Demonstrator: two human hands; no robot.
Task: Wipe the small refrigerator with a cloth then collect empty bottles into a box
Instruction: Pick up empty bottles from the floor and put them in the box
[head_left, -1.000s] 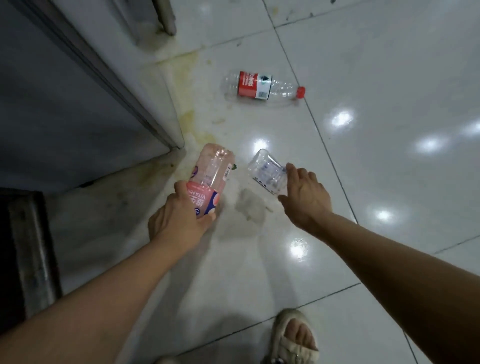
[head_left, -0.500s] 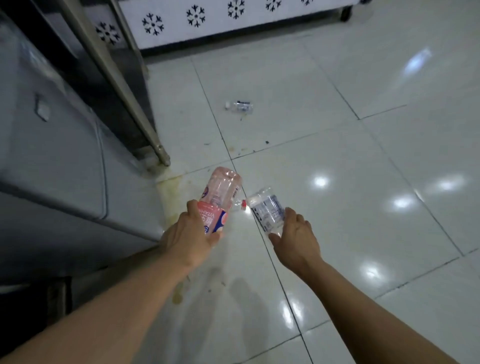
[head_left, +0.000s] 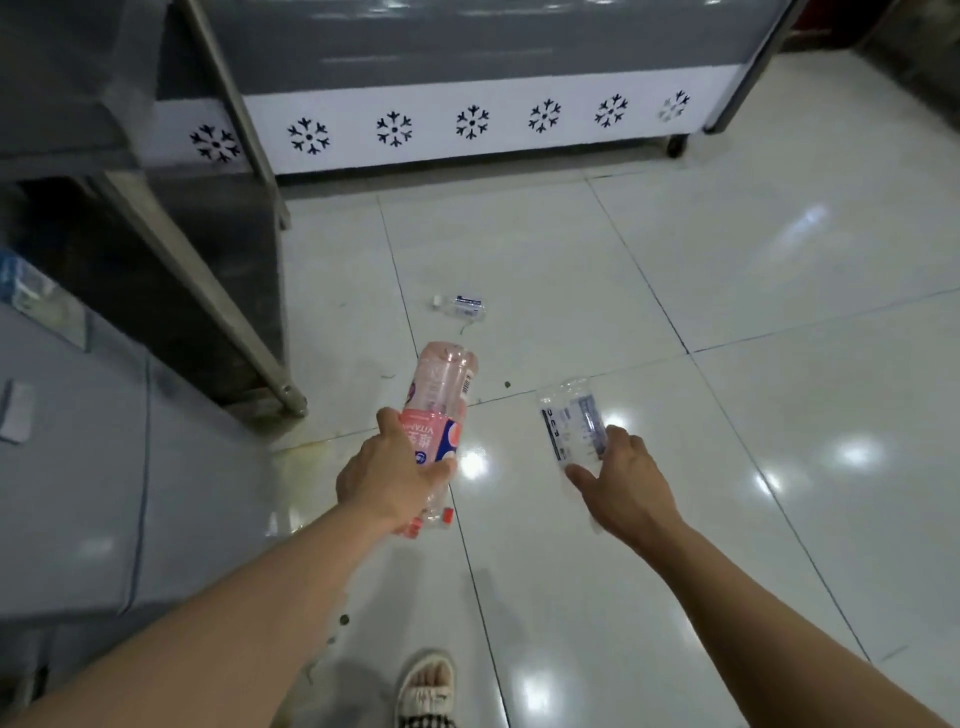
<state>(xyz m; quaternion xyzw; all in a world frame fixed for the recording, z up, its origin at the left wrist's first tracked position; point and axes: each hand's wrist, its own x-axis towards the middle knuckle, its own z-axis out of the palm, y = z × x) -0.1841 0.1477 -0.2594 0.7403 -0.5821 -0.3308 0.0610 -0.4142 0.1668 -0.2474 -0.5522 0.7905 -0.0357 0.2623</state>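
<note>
While both arms reach out over the white tiled floor (head_left: 779, 312), each hand carries an empty bottle. Far left: grey appliance top (head_left: 67, 415), near edge of frame. Behind it a metal frame leg (head_left: 208, 296) runs diagonally down to the floor.

Left hand (head_left: 389, 478): fingers and thumb wrapped round the pink bottle (head_left: 439, 395) at its label band. Long axis runs near-to-far, tilted a bit right. Base points far, neck end points near, back under the wrist; a red-pink bit shows there, cap or not, can't tell. Upper body is clear pink-tinted plastic, ribbed, barcode on the right side. Label is pink/white/blue with upside-down lettering. Held off the floor, above the tile joint.

Small clear bottle (head_left: 462, 305) lies on its side on the floor, farther off, between the two hands' lines. Long axis left-right, white cap pointing left, dark label.

Right hand (head_left: 623, 488): thumb and fingers pinch the clear bottle (head_left: 574, 423) at its near end. Long axis near-to-far, leaning slightly left, far end looks like the base. Transparent, crumpled, blue-white label with a dark strip. Off the floor, well apart from the pink one.

Far side: freezer cabinet (head_left: 467, 130), white panel with black snowflakes. Near bottom centre: foot in a sandal (head_left: 428, 686).
</note>
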